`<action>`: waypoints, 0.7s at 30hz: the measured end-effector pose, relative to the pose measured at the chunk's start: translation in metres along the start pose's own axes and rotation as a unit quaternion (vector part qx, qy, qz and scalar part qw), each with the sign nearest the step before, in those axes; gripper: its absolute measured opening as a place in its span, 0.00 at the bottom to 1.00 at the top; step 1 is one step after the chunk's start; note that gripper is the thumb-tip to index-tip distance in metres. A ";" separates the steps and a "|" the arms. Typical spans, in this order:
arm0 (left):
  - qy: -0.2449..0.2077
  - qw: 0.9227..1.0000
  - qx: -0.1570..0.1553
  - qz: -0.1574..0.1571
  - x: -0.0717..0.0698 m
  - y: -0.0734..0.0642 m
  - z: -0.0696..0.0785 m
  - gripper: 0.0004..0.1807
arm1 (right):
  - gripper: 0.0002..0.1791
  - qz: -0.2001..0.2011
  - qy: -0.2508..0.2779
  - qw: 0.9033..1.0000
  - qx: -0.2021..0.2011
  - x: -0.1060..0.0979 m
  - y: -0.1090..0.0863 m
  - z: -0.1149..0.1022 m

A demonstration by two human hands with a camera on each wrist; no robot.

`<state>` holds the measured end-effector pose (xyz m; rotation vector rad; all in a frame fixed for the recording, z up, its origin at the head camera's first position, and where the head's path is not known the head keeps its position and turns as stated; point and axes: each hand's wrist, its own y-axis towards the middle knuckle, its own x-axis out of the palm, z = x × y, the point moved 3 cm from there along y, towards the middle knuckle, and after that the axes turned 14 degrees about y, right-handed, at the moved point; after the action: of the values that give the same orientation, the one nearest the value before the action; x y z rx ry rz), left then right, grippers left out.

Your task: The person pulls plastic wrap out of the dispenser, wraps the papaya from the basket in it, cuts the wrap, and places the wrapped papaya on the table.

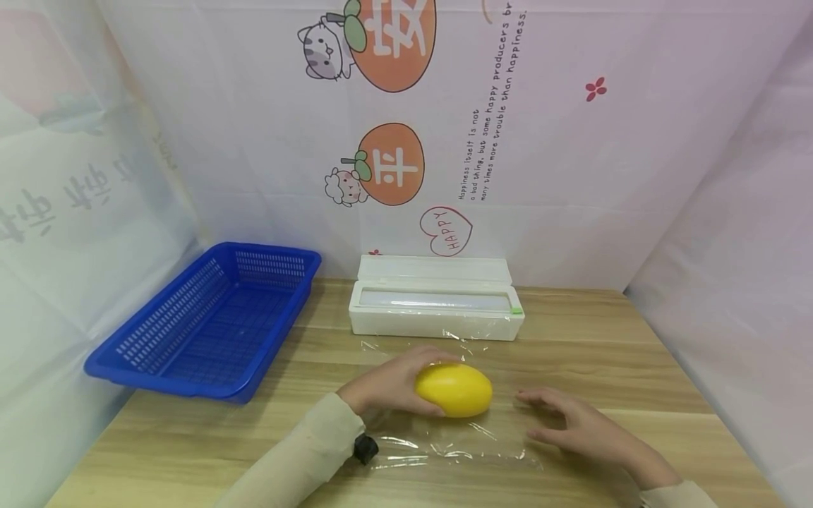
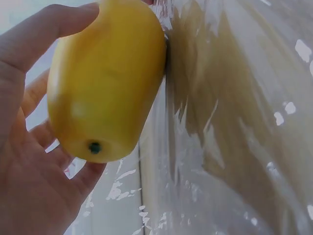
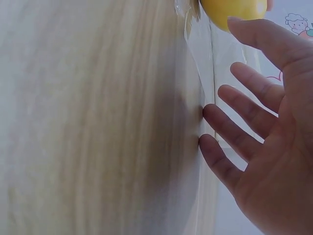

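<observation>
The left hand [image 1: 387, 384] grips a smooth, oval yellow fruit [image 1: 454, 389], with the fingers curled around its left end and the thumb over the top; the left wrist view shows the palm and fingers [image 2: 29, 142] cupping the fruit [image 2: 105, 81], whose end carries a small dark spot. The fruit rests on a sheet of clear plastic film [image 1: 457, 441] spread flat on the light wooden table [image 1: 190, 444], near the table's centre and in front of the white rectangular film dispenser box [image 1: 436, 298]. The film runs from the dispenser toward the person, and its front edge lies wrinkled near the left sleeve. The right hand [image 1: 581, 427] lies flat, palm down, fingers straight and slightly spread, just right of the fruit and apart from it; it holds nothing. In the right wrist view, the fingertips [image 3: 208, 115] of the right hand [image 3: 264, 147] rest at the edge of the film [image 3: 200, 58] against the table [image 3: 88, 127], and the fruit [image 3: 234, 12] shows at the upper edge. A blue perforated plastic basket [image 1: 209, 321] stands at the left of the table, well apart from both hands, tilted slightly against the side wall. The white backdrop [image 1: 540, 141] behind the table carries orange fruit cartoons and printed text.
</observation>
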<state>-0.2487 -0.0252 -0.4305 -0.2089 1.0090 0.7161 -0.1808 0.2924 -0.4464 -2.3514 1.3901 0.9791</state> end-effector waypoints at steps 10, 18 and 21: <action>0.025 0.999 -0.013 0.023 -0.023 -0.022 -0.010 0.47 | 0.23 0.022 -0.002 1.000 -0.018 0.000 -0.003 -0.005; 0.017 0.999 -0.028 0.034 -0.039 -0.046 -0.021 0.42 | 0.19 0.006 0.042 0.998 -0.042 0.002 -0.008 -0.002; 0.002 0.999 -0.020 0.030 -0.040 -0.053 -0.023 0.37 | 0.17 -0.008 0.057 0.998 -0.039 0.005 -0.009 -0.001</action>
<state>-0.2441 -0.0940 -0.4181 -0.2155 1.0086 0.7921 -0.1716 0.2929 -0.4498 -2.5073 1.3934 0.9253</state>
